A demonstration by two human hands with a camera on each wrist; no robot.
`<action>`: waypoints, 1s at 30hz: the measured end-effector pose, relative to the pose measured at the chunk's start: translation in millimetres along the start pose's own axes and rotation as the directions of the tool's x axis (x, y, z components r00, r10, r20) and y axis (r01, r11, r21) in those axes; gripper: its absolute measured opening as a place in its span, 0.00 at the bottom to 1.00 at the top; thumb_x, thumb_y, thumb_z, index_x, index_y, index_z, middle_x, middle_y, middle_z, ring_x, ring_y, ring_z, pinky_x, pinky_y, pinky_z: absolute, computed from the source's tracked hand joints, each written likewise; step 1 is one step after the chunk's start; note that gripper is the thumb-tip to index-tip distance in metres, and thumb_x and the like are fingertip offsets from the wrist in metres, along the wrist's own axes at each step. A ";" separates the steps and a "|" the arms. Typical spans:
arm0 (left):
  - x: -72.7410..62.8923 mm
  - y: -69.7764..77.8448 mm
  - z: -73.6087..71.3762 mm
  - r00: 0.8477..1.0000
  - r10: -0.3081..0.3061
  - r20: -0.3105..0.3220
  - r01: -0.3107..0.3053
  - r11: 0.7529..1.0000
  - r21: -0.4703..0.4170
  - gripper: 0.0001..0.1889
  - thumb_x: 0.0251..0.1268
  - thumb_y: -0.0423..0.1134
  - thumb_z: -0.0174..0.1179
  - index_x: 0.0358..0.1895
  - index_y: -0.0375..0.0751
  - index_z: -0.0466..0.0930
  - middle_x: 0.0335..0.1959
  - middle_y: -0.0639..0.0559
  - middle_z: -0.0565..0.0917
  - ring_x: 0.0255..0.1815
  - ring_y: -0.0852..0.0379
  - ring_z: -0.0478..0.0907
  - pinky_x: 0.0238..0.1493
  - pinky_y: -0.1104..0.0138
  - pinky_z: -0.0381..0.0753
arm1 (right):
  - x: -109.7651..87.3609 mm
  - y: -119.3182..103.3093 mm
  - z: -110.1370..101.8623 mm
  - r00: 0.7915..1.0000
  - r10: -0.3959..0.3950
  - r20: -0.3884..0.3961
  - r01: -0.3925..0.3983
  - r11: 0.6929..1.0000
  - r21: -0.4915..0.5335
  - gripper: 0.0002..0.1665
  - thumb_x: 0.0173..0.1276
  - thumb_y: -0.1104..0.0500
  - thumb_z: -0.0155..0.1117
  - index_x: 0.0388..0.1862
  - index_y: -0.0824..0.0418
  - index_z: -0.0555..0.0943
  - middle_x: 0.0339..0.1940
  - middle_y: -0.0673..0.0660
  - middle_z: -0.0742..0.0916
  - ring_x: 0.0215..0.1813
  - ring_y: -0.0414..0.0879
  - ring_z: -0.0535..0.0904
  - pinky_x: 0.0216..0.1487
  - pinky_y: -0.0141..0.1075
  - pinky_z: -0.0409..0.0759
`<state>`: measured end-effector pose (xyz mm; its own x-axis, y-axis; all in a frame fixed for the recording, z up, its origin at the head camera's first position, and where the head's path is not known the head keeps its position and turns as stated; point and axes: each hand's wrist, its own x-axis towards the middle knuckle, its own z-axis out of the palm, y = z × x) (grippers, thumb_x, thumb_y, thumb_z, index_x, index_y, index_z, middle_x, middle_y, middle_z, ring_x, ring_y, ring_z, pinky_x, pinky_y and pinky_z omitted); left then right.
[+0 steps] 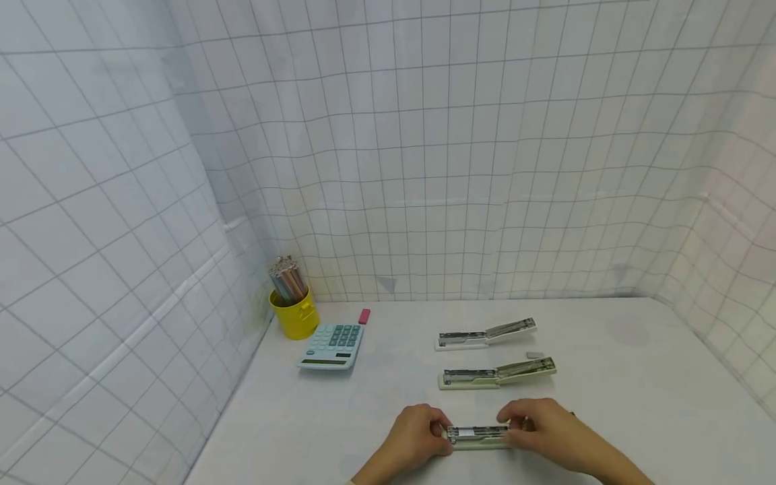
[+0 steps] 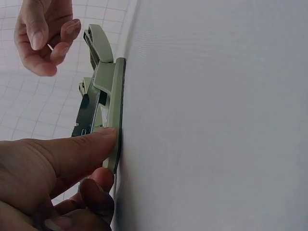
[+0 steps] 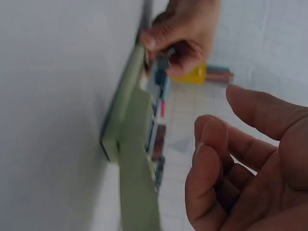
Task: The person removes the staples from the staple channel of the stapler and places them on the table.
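A pale green stapler lies opened out at the front of the table, a light silvery patch showing in its tray. My left hand pinches the base's left end; in the left wrist view, the thumb presses the side of the stapler. Over the stapler's right end, my right hand hides the swung-back top part in the head view. The right wrist view shows that right hand beside the stapler, apart from it, fingers loosely bent with nothing between them.
Behind lie another opened green stapler and an opened white stapler, with a small grey block near them. At the left stand a yellow cup of pencils, a light blue calculator and a pink eraser. Gridded curtains surround the table.
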<state>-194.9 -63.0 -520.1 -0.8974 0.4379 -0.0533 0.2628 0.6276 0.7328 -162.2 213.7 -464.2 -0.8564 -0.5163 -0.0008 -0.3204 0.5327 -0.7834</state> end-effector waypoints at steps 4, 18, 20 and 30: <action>1.7 -0.2 1.8 1.000 0.000 -0.002 0.000 1.000 -0.012 0.10 0.45 0.33 0.78 0.32 0.46 0.89 0.20 0.63 0.73 0.24 0.67 0.66 0.29 0.71 0.65 | 20.3 -1.0 30.0 0.997 0.052 0.061 -0.056 0.996 0.069 0.09 0.69 0.57 0.69 0.43 0.61 0.86 0.24 0.44 0.82 0.22 0.34 0.74 0.25 0.32 0.73; 0.5 -0.3 3.3 1.000 -0.002 -0.001 0.002 0.999 -0.036 0.10 0.44 0.31 0.77 0.31 0.45 0.88 0.19 0.63 0.73 0.22 0.66 0.66 0.29 0.70 0.65 | 28.3 3.3 53.9 0.996 0.084 -0.039 -0.085 0.996 -0.019 0.06 0.68 0.57 0.68 0.34 0.59 0.87 0.15 0.44 0.80 0.15 0.35 0.71 0.20 0.33 0.69; 0.1 -0.4 2.8 1.000 -0.001 -0.003 0.001 0.999 -0.045 0.10 0.44 0.30 0.77 0.31 0.44 0.88 0.19 0.63 0.73 0.22 0.66 0.66 0.28 0.70 0.65 | 29.2 2.5 55.6 0.996 0.088 -0.034 -0.088 0.996 0.000 0.06 0.68 0.57 0.68 0.35 0.59 0.87 0.16 0.44 0.80 0.16 0.35 0.71 0.20 0.33 0.69; -0.7 0.3 1.6 1.000 0.001 -0.008 -0.002 0.999 -0.049 0.11 0.44 0.31 0.77 0.33 0.46 0.88 0.18 0.64 0.74 0.21 0.68 0.67 0.28 0.71 0.65 | 33.4 -6.2 65.9 0.990 0.135 0.028 -0.138 0.966 0.217 0.12 0.67 0.59 0.65 0.43 0.68 0.85 0.21 0.51 0.84 0.18 0.40 0.73 0.21 0.33 0.71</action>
<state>-193.7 -62.1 -520.9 -0.8998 0.4338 -0.0473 0.2464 0.5944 0.7655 -162.2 148.9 -500.2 -0.8802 -0.4582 -0.1236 -0.1040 0.4403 -0.8918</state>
